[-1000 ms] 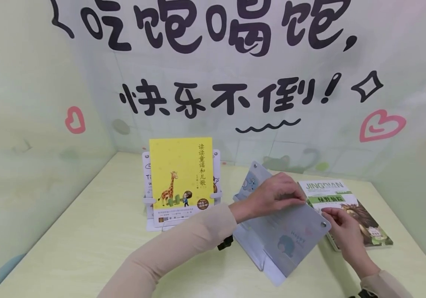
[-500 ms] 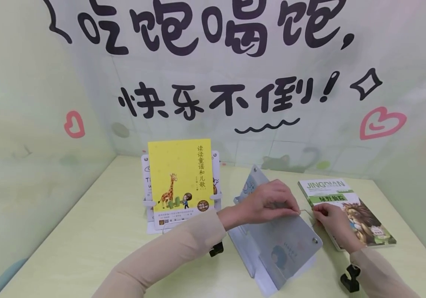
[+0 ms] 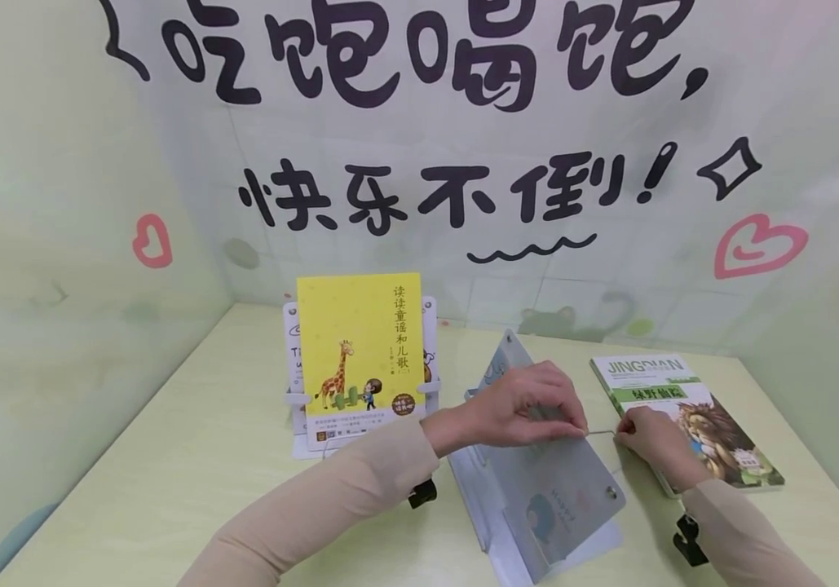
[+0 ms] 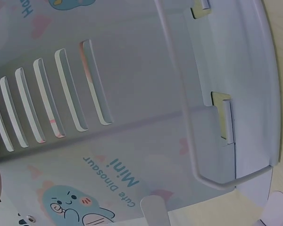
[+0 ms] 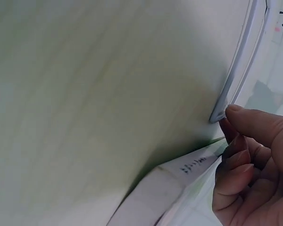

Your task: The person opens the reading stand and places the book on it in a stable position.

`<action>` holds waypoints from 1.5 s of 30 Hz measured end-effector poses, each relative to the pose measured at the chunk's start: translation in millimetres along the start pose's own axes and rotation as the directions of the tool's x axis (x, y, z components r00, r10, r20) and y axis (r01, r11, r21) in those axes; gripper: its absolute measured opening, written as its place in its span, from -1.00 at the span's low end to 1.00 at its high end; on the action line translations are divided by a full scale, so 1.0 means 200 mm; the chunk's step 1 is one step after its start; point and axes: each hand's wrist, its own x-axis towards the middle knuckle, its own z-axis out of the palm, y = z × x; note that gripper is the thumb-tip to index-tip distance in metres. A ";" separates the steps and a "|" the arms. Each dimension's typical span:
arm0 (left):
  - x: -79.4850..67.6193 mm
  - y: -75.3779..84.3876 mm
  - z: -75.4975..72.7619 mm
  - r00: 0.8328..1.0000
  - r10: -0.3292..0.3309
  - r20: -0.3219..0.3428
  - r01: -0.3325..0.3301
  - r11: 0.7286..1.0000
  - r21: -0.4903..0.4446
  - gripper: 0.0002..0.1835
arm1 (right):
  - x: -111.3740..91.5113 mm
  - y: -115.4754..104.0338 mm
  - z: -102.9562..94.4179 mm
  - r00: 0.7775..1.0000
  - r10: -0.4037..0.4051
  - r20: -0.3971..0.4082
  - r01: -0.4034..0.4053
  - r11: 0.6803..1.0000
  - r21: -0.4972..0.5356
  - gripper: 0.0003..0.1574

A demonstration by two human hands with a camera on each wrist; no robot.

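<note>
A pale blue-grey metal book stand (image 3: 566,497) with printed cartoon animals stands angled in front of me. My left hand (image 3: 525,408) grips its top edge. At the back of the stand, my right hand (image 3: 654,447) pinches the end of a thin wire leg (image 3: 601,433), which sticks out from the panel. The right wrist view shows thumb and forefinger of the right hand (image 5: 259,155) at the bend of the wire leg (image 5: 236,75). In the left wrist view the slotted front panel (image 4: 141,80) and a bent front wire (image 4: 184,103) fill the frame.
To the right lies a thick book with a lion cover (image 3: 705,424), close beside my right hand. A yellow book (image 3: 360,342) leans upright on a second stand (image 3: 430,350) at the back left. Walls (image 3: 815,326) with printed lettering enclose the table (image 3: 170,456).
The wire leg has swung out from the panel's back as my right hand moved away from it. My left hand has lowered slightly, and the panel has tilted with it.
</note>
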 end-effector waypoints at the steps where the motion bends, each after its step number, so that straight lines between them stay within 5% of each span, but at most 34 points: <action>1: 0.00 0.00 0.00 1.000 0.004 -0.001 -0.004 1.000 0.001 -0.96 | 0.00 -0.01 0.00 1.000 0.003 0.008 -0.003 1.000 -0.012 -0.91; 11: -0.03 0.02 -0.02 1.000 0.005 -0.006 -0.005 1.000 0.006 -0.96 | -0.04 -0.01 0.00 0.999 0.026 0.019 -0.025 0.999 -0.048 -0.91; 21: -0.04 0.02 -0.04 0.999 0.038 -0.038 -0.036 0.998 0.041 -0.95 | -0.08 0.04 0.00 0.998 0.022 -0.065 -0.014 0.993 0.116 -0.89; 29: -0.08 -0.04 -0.06 0.992 -0.039 -0.120 0.045 0.998 0.051 -0.89 | -0.13 0.12 -0.05 0.992 0.125 0.027 -0.128 0.942 0.310 -0.79; 33: -0.08 -0.06 -0.08 0.991 -0.062 -0.119 0.064 0.998 0.012 -0.90 | -0.16 0.13 -0.07 0.977 0.186 0.109 -0.215 0.848 0.485 -0.73; 37: -0.09 -0.08 -0.09 0.991 -0.079 -0.109 0.074 0.996 -0.047 -0.93 | -0.21 0.13 -0.06 0.977 0.159 0.140 -0.211 0.682 0.700 -0.74; 39: -0.09 -0.09 -0.09 0.990 -0.083 -0.110 0.075 0.994 -0.074 -0.94 | -0.24 0.13 -0.05 0.987 0.082 0.137 -0.159 0.572 0.804 -0.81; 42: -0.09 -0.10 -0.10 0.990 -0.086 -0.109 0.075 0.993 -0.094 -0.96 | -0.27 0.14 -0.04 0.989 -0.103 0.103 -0.044 0.463 0.885 -0.89; 45: -0.09 -0.10 -0.10 0.990 -0.097 -0.107 0.085 0.991 -0.107 -0.96 | -0.29 0.15 -0.01 0.954 -0.287 0.088 0.056 0.457 0.888 -0.84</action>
